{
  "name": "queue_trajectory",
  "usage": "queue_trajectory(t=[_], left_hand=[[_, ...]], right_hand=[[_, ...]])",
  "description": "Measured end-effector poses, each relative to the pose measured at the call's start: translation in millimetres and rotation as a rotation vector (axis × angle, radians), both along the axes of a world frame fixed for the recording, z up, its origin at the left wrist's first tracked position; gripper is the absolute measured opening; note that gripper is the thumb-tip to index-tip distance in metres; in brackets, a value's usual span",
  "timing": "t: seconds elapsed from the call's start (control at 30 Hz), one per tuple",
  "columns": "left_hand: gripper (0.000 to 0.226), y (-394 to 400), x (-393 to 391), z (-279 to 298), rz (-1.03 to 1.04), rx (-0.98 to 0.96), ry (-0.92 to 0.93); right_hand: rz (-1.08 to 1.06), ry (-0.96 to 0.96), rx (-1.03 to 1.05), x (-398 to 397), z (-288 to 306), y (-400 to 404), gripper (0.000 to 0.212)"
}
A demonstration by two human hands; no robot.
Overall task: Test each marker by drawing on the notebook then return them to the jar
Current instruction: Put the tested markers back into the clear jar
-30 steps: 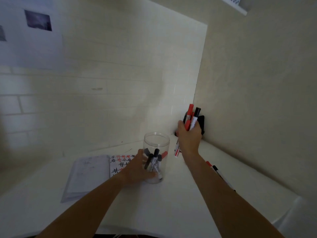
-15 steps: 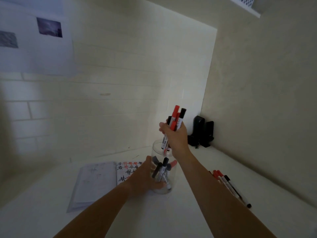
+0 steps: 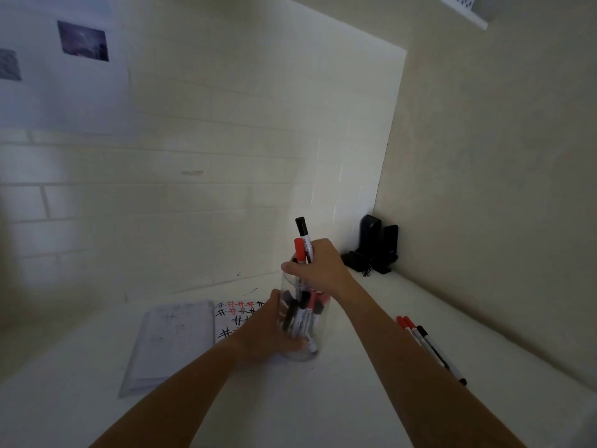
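1. Your left hand [image 3: 269,331] is wrapped around the near-left side of the clear jar [image 3: 302,321], fingers curled against the plastic. Hold that grip firm so the jar cannot tip or slide on the worktop [image 3: 290,399] while markers go in.
2. The jar stands near the middle of the worktop, just beside the right page of the open notebook [image 3: 181,337], which shows red and black hash marks. Several markers already lean inside, so aim for the free gap rather than onto their caps.
3. Your right hand [image 3: 318,270] sits right over the jar mouth, fingers closed around a bundle of markers [image 3: 302,250]; a black cap and a red cap stick up above your fist. The lower ends look to be inside the rim already. Loosen your fingers gradually and let them slide down together, not drop.
4. Three loose markers [image 3: 426,342] lie along the right edge of the worktop, well apart from the jar. Judging by that, they are your next pickup.
5. Ignore the dark device [image 3: 374,245] in the far right corner.
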State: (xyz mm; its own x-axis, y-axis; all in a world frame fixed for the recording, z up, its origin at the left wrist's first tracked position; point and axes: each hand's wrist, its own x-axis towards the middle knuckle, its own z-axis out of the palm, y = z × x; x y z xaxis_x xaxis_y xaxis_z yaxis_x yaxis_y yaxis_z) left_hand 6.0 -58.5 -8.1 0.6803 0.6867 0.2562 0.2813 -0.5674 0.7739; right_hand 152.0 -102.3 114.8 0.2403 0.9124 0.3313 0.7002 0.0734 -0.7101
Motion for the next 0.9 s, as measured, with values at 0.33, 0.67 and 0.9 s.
queue_trajectory(t=[0.33,0.67,0.9], left_hand=[[0.085,3.5,2.7,-6.8,-0.015,0.017,-0.039],[0.09,8.8,4.5,-13.0,0.002,0.035,-0.037],[0.084,4.4,6.9,-19.8,0.048,0.09,-0.046]], right_hand=[[0.097,0.114,0.149,13.6,-12.5,-17.7,0.029],[0.107,0.18,0.237,22.6,-41.0,-24.2,0.014],[0.071,0.285,0.201,20.0,-45.6,-23.7,0.037]])
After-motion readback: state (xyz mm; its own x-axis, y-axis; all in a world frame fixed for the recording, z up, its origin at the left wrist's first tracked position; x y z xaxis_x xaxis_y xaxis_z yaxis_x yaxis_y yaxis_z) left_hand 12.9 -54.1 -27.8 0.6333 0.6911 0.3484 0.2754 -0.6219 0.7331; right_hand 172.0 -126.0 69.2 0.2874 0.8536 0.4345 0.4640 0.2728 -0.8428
